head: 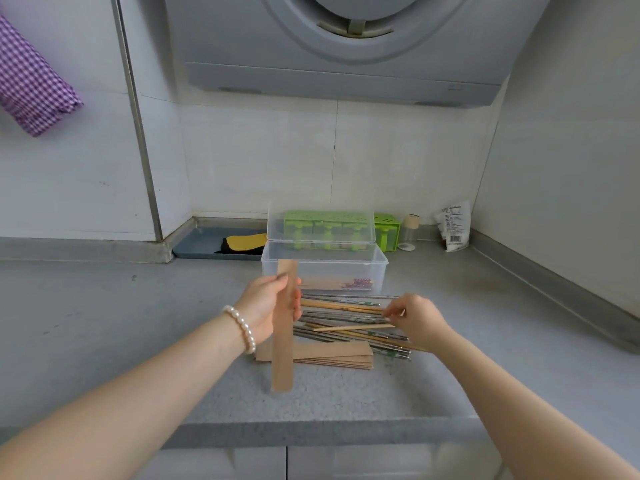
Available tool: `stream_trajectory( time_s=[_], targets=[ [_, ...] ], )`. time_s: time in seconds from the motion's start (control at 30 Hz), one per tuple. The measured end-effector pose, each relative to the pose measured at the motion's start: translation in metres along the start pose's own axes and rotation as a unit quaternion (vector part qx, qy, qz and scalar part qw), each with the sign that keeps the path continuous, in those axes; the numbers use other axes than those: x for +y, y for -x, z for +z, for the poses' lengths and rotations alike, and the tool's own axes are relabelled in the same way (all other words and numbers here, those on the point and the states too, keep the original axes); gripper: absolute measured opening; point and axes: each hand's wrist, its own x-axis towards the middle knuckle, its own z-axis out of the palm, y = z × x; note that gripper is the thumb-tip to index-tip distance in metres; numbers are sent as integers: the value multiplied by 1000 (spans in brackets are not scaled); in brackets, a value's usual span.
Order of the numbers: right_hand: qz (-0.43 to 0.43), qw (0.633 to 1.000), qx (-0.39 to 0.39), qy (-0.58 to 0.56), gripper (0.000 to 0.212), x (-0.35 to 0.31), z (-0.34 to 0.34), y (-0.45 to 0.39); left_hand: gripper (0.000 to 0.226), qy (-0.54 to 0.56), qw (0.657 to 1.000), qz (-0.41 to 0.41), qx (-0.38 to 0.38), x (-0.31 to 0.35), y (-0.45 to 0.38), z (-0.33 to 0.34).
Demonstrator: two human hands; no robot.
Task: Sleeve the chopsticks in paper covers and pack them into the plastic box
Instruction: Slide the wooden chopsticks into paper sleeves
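My left hand (268, 308) grips a brown paper cover (284, 344) and holds it upright above the counter. My right hand (417, 318) reaches into a loose pile of chopsticks (346, 315), wooden and metal, and its fingertips pinch the ends of chopsticks at the pile's right side. A stack of flat paper covers (332, 355) lies in front of the pile. Behind the pile stands the clear plastic box (379, 263) with its lid up; a sleeved pair lies inside at the bottom.
A green rack (386, 230), a small jar (410, 232) and a white packet (453, 225) stand against the back wall. A grey tray (194, 249) with a yellow cloth sits in the left corner. The counter's front edge (311, 422) runs close below the covers.
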Motion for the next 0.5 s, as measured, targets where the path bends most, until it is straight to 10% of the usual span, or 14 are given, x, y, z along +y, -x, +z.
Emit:
stream_trajectory(
  time_s=[0.33,0.5],
  targets=[
    [-94,986,-61,123,18,-5,6,-11,22,-119,989,-63,-69,-14,4,1],
    [-85,996,24,-25,7,-13,-18,-13,4,-206,976,-7,-75,-14,3,2]
  ],
)
